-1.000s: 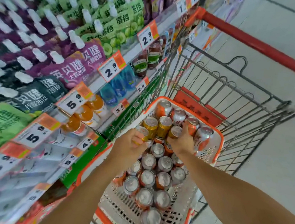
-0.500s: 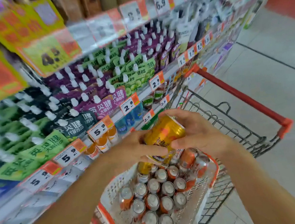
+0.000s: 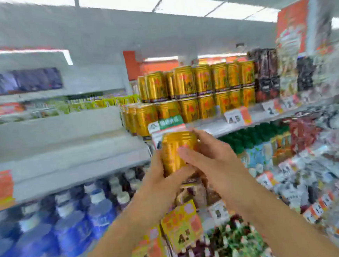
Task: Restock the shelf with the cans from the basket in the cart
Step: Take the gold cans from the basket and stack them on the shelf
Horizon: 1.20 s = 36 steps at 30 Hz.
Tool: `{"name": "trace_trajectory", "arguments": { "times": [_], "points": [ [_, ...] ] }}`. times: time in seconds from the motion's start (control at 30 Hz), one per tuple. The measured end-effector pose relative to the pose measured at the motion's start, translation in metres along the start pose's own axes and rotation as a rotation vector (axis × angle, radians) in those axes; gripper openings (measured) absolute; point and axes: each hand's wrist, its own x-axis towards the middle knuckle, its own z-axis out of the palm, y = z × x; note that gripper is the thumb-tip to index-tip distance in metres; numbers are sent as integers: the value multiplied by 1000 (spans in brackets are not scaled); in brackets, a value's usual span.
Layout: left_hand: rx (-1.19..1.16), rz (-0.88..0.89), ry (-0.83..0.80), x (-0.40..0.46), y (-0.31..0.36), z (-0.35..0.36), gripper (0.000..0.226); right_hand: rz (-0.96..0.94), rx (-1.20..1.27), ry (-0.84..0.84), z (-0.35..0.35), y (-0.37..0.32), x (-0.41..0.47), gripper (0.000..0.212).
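a gold-coloured metal drink can [image 3: 176, 152] is held upright in front of a supermarket shelf [image 3: 251, 118], raised just below the shelf's front edge. the left hand [image 3: 160, 181] is wrapped around the can's lower part from underneath, and the right hand [image 3: 209, 155] is curled around its right side, with the thumb laid across the front. both hands are clamped on the same can, close together. on the shelf behind, matching gold cans [image 3: 198, 91] are stacked in two tiers. a white and orange price tag [image 3: 237, 117] is fixed to the shelf edge. blue-capped water bottles [image 3: 70, 223] are seen lower left, blurred.
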Motion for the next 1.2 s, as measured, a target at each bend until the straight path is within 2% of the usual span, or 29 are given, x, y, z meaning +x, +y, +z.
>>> {"name": "trace_trajectory", "arguments": {
  "times": [0.1, 0.17, 0.3, 0.4, 0.53, 0.73, 1.07, 1.2],
  "points": [
    [209, 110, 7, 36, 42, -34, 48, -71, -17, -43, 14, -25, 42, 40],
    [317, 157, 79, 54, 62, -47, 49, -94, -65, -60, 17, -40, 65, 32],
    [366, 181, 280, 96, 98, -56, 43, -138, -204, 55, 13, -61, 92, 52],
    [397, 169, 290, 124, 113, -56, 49, -138, -234, 143, 4, -60, 98, 40],
    [536, 151, 298, 147, 108, -51, 46, -121, -336, 194, -8, -51, 104, 30],
    [528, 140, 350, 168, 100, -46, 32, -139, -344, 236, -25, -46, 106, 21],
    [597, 133, 414, 178, 98, -36, 47, -117, -279, 278, -41, -35, 104, 10],
    [600, 110, 445, 176, 95, -32, 64, -84, -259, 291, -40, -25, 103, 13]
  ]
}}
